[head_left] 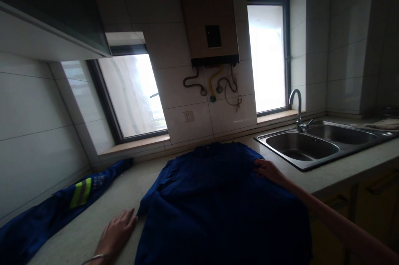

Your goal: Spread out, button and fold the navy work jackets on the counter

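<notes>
A dark blue shirt [215, 198] lies spread over the counter, its collar end toward the wall and its lower part reaching the bottom of the view. My right hand [268, 171] is at the shirt's upper right edge, with bent fingers pinching the cloth there. To the left of the shirt, my left hand [117, 231] rests flat on the counter with its fingers stretched out, fingertips close to the cloth's left edge. A bracelet circles my left wrist.
Another blue garment [56, 211] with a yellow-green reflective band lies along the left wall. A double steel sink [299, 165] with a faucet [298, 109] is set into the counter at right. A water heater [212, 15] hangs above, and a cabinet [52, 32] overhangs the left.
</notes>
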A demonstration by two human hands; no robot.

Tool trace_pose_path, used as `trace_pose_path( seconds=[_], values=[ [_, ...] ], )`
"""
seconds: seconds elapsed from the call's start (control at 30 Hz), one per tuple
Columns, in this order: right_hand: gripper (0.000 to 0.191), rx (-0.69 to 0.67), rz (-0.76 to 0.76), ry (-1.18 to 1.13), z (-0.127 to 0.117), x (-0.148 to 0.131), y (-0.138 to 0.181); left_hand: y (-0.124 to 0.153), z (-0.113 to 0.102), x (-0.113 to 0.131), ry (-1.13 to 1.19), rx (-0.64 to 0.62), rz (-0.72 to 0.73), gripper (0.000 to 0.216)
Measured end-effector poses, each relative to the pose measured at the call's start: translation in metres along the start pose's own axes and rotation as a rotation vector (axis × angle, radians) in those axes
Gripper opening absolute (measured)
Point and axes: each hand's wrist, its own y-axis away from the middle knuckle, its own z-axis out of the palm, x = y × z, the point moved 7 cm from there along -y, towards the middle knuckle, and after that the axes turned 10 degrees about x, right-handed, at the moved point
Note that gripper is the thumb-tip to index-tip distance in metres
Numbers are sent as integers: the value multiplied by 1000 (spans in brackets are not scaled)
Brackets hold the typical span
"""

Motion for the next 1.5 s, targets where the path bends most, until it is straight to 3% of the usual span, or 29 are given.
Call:
trace_pose_path(
  seconds=[0.07,0.2,0.37,0.43,0.53,0.67,0.77,0.83,0.97,1.07,1.17,1.3,1.37,1.5],
  values=[
    [16,-27,-85,22,-5,-7,13,-1,4,-2,-9,1,10,56],
    [29,-86,-309,107,-9,-17,39,-3,12,-8,-17,3,5,55],
    [30,-38,-247,148,-18,-7,47,-9,6,-2,-13,148,34,55],
    [29,-57,-187,153,-18,-3,46,-10,-5,21,14,247,106,55],
    [23,-78,-71,37,-19,2,42,-7,-20,79,99,302,313,53],
    [15,-110,168,-274,-17,10,44,1,-34,164,188,196,616,60],
    [20,-104,297,-373,-16,10,51,-5,-32,194,177,40,609,75],
    [24,-96,309,-362,-15,8,54,-12,-30,200,140,-46,542,81],
    [33,-29,276,-270,-14,8,50,-14,-42,204,39,-44,494,70],
    [41,7,319,-313,-11,13,47,2,-58,207,15,-31,528,58],
    [49,10,364,-371,-9,17,49,29,-78,212,42,-16,587,67],
    [60,11,417,-469,-8,16,59,71,-94,218,169,-215,684,50],
    [62,22,459,-537,-8,14,64,87,-100,215,194,-274,665,46],
    [44,-45,492,-596,0,4,70,102,-105,212,136,-389,556,48]
  ],
)
